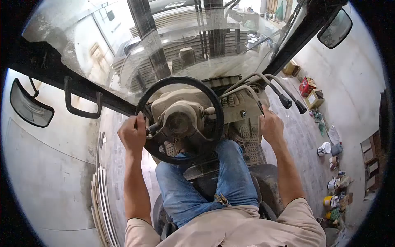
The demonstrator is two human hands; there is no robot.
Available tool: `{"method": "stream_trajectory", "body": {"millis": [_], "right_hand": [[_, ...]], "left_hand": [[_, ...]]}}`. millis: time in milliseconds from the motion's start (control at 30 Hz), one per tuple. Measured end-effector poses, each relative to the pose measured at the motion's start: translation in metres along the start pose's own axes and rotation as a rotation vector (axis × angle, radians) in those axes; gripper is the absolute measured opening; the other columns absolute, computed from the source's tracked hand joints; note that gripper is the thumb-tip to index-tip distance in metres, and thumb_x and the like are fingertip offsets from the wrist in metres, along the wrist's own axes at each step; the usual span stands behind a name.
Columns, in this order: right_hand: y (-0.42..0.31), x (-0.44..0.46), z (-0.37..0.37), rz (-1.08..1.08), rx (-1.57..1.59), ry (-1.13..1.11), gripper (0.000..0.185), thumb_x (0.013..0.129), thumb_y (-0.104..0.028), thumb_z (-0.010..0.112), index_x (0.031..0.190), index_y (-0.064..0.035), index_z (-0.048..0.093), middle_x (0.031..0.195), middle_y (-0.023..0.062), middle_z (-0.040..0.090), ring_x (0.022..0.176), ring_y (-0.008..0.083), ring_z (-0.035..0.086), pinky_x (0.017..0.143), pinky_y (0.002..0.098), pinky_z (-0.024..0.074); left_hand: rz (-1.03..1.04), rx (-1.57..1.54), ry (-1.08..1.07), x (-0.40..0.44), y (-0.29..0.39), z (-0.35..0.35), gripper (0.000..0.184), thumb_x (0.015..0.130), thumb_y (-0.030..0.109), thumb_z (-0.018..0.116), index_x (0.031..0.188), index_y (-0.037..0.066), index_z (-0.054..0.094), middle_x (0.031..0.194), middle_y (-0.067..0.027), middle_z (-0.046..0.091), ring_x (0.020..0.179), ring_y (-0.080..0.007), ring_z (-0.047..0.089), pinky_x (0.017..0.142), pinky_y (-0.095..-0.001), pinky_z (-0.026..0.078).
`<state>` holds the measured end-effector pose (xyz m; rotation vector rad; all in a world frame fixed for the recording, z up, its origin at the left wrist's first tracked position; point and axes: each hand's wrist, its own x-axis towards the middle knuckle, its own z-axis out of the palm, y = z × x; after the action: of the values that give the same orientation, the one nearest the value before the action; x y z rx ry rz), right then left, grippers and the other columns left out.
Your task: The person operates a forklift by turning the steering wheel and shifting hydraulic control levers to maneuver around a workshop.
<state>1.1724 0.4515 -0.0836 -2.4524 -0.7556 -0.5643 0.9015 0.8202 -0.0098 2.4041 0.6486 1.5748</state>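
Note:
I sit in what looks like a forklift cab, behind a black steering wheel [221, 119]. My left hand [133, 132] is closed around the left side of the wheel rim, thumb pointing up. To the right of the wheel, my right hand [272, 126] is wrapped round the end of a bent control lever [251, 91], and its knob is hidden in the fingers. Two more levers with black knobs [284, 101] stand just beyond that hand. A beige steering column [177, 99] with side stalks rises inside the wheel. Ridged pedals [252, 147] show below the levers.
A scratched windshield [164, 61] is ahead, with mast uprights [212, 29] and stacked boards behind it. Side mirrors [335, 29] hang at both sides. Boxes [314, 99], buckets [324, 149] and bags line the right wall. Long strips [101, 193] lie along the left wall.

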Motion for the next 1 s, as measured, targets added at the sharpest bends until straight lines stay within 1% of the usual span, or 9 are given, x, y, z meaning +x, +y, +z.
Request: {"method": "stream_trajectory", "body": {"millis": [167,233,300,367,633,767,800,967,1000], "right_hand": [[0.0,0.004,0.004,0.014,-0.014,-0.005,0.046,0.096,-0.02,0.062,0.139,-0.0044,0.057,0.108,0.0234,0.071,0.093,0.0434,0.071,0.081,0.0543,0.0552],[0.0,0.006,0.006,0.013,-0.015,0.006,0.046,0.096,-0.02,0.062,0.139,-0.005,0.057,0.107,0.0232,0.071,0.093,0.0437,0.071,0.082,0.0544,0.0552],[-0.003,0.004,0.004,0.026,-0.018,0.006,0.046,0.097,-0.021,0.061,0.14,-0.0063,0.056,0.11,0.0229,0.071,0.094,0.0432,0.071,0.082,0.0537,0.0553],[-0.005,0.002,0.005,0.026,-0.013,0.02,0.046,0.097,-0.022,0.061,0.14,-0.0065,0.056,0.112,0.0227,0.071,0.094,0.0427,0.071,0.082,0.0534,0.0554],[-0.025,-0.002,0.003,0.017,0.016,0.046,0.046,0.096,-0.021,0.061,0.138,-0.0053,0.058,0.113,0.0213,0.072,0.092,0.041,0.072,0.082,0.0506,0.0565],[-0.032,-0.002,0.012,-0.019,0.036,0.11,0.042,0.095,-0.02,0.063,0.134,-0.0046,0.06,0.109,0.0208,0.072,0.088,0.0403,0.072,0.076,0.0496,0.0578],[-0.042,-0.002,0.007,-0.003,0.09,0.13,0.041,0.095,-0.019,0.061,0.133,-0.0026,0.061,0.11,0.0218,0.072,0.094,0.0411,0.07,0.081,0.0497,0.0559],[-0.079,0.011,0.01,0.098,0.105,0.038,0.036,0.097,-0.021,0.061,0.129,-0.0048,0.061,0.105,0.0215,0.073,0.09,0.0408,0.071,0.077,0.0503,0.057],[-0.086,0.018,0.024,0.075,0.059,0.077,0.034,0.097,-0.022,0.061,0.126,-0.004,0.061,0.102,0.0231,0.072,0.085,0.0401,0.072,0.073,0.0499,0.0574]], "left_hand": [[0.044,0.055,0.046,0.044,0.004,0.016,0.033,0.097,0.028,0.068,0.078,0.001,0.07,0.068,-0.0179,0.064,0.062,-0.0372,0.064,0.059,-0.0425,0.048],[0.085,0.071,0.095,0.056,0.002,0.024,0.039,0.102,0.03,0.065,0.079,-0.002,0.067,0.061,-0.0161,0.057,0.052,-0.0213,0.053,0.055,-0.039,0.044],[0.085,0.039,0.096,0.064,0.008,0.026,0.04,0.101,0.031,0.065,0.079,-0.002,0.067,0.061,-0.0165,0.058,0.053,-0.0229,0.055,0.056,-0.0394,0.045],[0.048,0.067,0.066,0.072,0.009,0.026,0.033,0.097,0.03,0.067,0.079,0.003,0.072,0.067,-0.0181,0.065,0.062,-0.0375,0.065,0.059,-0.0428,0.049],[0.089,0.061,0.108,0.093,0.011,0.025,0.04,0.098,0.035,0.066,0.076,0.002,0.071,0.06,-0.0174,0.061,0.055,-0.0349,0.063,0.057,-0.0422,0.048],[0.102,0.04,0.13,0.095,-0.002,0.02,0.039,0.099,0.029,0.066,0.073,0.001,0.067,0.058,-0.0196,0.055,0.048,-0.0325,0.053,0.051,-0.0402,0.043],[0.116,0.052,0.155,0.095,-0.003,0.017,0.038,0.099,0.028,0.067,0.073,0.0,0.066,0.059,-0.0208,0.054,0.047,-0.0305,0.051,0.049,-0.0393,0.042],[0.255,0.189,0.172,0.122,-0.064,0.01,0.033,0.101,0.027,0.064,0.086,-0.001,0.071,0.069,-0.0167,0.066,0.057,-0.0248,0.059,0.056,-0.0386,0.047],[0.061,0.148,0.087,0.128,-0.063,0.003,0.033,0.102,0.028,0.063,0.087,0.0,0.072,0.072,-0.0157,0.069,0.059,-0.0259,0.061,0.059,-0.038,0.048]]}}
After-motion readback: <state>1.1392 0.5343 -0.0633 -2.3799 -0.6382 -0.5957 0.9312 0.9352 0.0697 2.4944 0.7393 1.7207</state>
